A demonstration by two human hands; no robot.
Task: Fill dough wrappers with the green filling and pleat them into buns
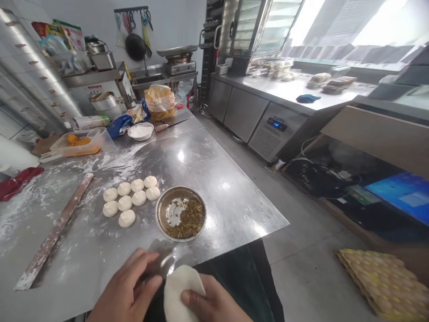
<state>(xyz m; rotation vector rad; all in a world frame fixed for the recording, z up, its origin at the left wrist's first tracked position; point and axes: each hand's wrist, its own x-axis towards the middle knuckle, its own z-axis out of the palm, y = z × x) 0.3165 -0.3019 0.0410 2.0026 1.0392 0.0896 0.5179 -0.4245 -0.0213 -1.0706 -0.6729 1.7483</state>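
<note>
My right hand (217, 302) grips a flat round of white dough (182, 293) at the bottom of the view, its thumb pressed on the face of the dough. To the left of it, my left hand (129, 288) has its thumb and fingers curved and apart, with nothing seen between them. A bright streak shows by its fingertips, and I cannot tell if it is a reflection. Just beyond my hands stands a metal bowl (157, 219) partly filled with dark greenish-brown chopped filling (189, 221). Several pleated filled buns (125, 203) sit in rows left of the bowl.
A long flour-dusted wooden strip (56, 230) lies on the steel table (228, 197) at left. Behind are a bowl of white powder (140, 131), a plastic tub (82, 143) and a yellow bag (160, 103). The table's right edge borders the floor; an egg tray (385, 281) sits lower right.
</note>
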